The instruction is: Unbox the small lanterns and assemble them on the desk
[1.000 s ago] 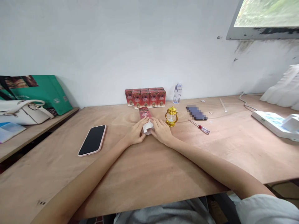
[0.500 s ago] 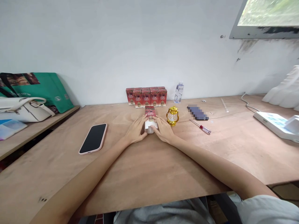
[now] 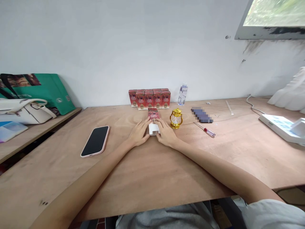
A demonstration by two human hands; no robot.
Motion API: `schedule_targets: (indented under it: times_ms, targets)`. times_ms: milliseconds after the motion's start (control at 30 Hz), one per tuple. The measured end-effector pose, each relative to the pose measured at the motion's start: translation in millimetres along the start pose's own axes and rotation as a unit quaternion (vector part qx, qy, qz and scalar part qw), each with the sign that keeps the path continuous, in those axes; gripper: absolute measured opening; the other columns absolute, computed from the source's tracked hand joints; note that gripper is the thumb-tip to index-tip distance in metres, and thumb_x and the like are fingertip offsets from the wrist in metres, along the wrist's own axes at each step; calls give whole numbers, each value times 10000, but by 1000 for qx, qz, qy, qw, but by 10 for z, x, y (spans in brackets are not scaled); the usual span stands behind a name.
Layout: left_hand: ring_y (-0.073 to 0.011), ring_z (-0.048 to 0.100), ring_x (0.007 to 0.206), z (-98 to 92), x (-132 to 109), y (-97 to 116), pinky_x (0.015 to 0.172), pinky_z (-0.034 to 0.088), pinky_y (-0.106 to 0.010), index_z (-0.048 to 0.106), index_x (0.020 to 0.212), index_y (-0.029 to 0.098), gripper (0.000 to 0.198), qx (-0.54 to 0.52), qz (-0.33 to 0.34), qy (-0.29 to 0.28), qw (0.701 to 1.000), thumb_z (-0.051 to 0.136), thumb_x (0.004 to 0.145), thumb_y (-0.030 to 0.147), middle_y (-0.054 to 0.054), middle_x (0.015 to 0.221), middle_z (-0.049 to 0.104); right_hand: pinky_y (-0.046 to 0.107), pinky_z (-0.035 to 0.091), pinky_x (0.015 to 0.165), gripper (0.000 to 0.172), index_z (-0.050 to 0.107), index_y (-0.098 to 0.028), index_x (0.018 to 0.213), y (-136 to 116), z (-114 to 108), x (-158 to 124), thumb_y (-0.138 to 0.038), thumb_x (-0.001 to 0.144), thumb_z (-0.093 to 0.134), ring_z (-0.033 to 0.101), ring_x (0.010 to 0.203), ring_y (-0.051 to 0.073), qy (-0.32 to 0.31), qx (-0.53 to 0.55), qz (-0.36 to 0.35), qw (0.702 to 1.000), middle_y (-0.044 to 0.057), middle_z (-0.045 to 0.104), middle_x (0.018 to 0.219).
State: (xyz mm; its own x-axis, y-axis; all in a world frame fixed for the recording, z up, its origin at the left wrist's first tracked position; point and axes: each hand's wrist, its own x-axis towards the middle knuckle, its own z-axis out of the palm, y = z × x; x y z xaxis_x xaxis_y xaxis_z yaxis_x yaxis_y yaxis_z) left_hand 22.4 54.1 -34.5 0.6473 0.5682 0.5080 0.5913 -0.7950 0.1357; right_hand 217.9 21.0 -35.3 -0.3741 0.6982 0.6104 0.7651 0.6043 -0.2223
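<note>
Our left hand point(image 3: 138, 133) and right hand point(image 3: 166, 135) pinch the small red box point(image 3: 153, 114) just left of the gold lantern point(image 3: 176, 118); its white flap point(image 3: 153, 128) looks folded further in than a second ago.

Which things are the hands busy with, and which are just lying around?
Busy: small red box, held between left hand and right hand; maybe gold lantern beside it.
Lying around: phone, screwdriver, water bottle, green bag.
</note>
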Motion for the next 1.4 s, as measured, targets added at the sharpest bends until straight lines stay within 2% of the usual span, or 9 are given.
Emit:
schedule_targets:
  times_ms: [100,233,400,567,767,967,1100,1200,1400]
  targets:
    - [-233,297,1377,-35,1,32,1145,202,-477,293,1408,130,662,14,12,0,1000,452,770,199,-156,1477,324,434,357,1077,434,491,-81,1215,22,15,3,-108,790,410,378,1302,267,9,-14,2,1000,173,496,1321]
    - [-227,313,1369,-68,14,76,1148,187,-470,297,1412,157,660,33,21,1,999,479,785,256,-131,1470,348,423,358,1081,418,509,-83,1204,50,15,5,-104,814,361,415,1291,235,27,-7,7,1000,171,526,1309]
    - [-239,258,1393,-66,38,91,1154,125,-485,203,1457,167,696,23,25,-48,998,465,837,344,-123,1501,283,390,378,1051,383,545,-75,1139,28,-54,4,-81,788,391,446,1268,241,22,-40,62,997,181,586,1228]
    - [-223,233,1403,-46,51,85,1148,134,-479,182,1466,196,644,1,18,-120,993,373,906,451,-104,1518,240,389,423,960,266,575,-116,1010,-44,-135,2,-100,771,459,508,1194,280,-28,-111,103,988,193,638,1112]
    - [-225,256,1395,-7,52,64,1144,169,-459,301,1428,228,616,-2,-9,-167,986,322,903,550,-73,1504,286,338,480,736,257,587,-144,996,-117,-159,-12,-125,762,485,644,912,273,-135,-152,140,969,159,679,986]
    - [-260,300,1373,9,65,83,1131,187,-481,343,1409,184,678,17,-40,-199,979,383,863,584,-102,1483,326,358,472,811,252,616,-128,983,-133,-153,-39,-207,789,474,627,975,283,-148,-128,127,972,157,678,1023]
    - [-241,318,1366,18,71,90,1125,209,-482,351,1401,185,606,20,-48,-171,984,359,890,512,-99,1479,336,385,441,907,313,596,-130,1072,-126,-135,-62,-206,809,445,570,1082,279,-111,-94,107,984,156,636,1138]
    - [-261,333,1357,8,58,18,1122,192,-529,337,1406,161,575,63,-85,-119,987,366,895,422,-121,1475,339,434,391,985,389,521,-113,1185,-122,-133,-77,-211,819,436,462,1203,298,-23,-75,73,994,169,500,1320]
    - [-369,230,1382,-101,-55,-227,1057,155,-673,253,1425,47,579,173,-249,98,948,301,857,148,-260,1454,301,587,259,1042,510,360,-154,1302,-67,-120,-76,-176,799,442,246,1338,340,172,-52,70,981,184,278,1424]
